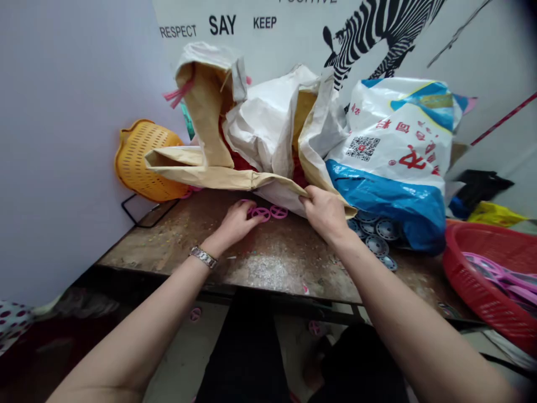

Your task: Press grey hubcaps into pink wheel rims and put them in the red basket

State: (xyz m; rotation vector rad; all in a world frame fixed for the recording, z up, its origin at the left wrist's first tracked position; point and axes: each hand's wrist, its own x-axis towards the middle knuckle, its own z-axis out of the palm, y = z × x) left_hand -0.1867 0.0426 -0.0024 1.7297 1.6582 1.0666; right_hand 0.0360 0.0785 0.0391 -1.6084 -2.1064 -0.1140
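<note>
At the fingertips of the left hand (235,224), grip unclear, pink wheels (278,212); fingers of right hand (326,214) clamped on sack rim (235,179).

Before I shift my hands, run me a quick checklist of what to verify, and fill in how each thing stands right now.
1. Right hand gripping the edge of the white sack: ok.
2. Left hand at the pink wheels on the table: ok.
3. Left hand's grip on a wheel firm: cannot tell.
4. Pink wheels all off the floor: not ok, at least two lie there.
5. Blue-grey wheels all inside the blue-and-white bag: not ok, several show outside its lower edge.
</note>
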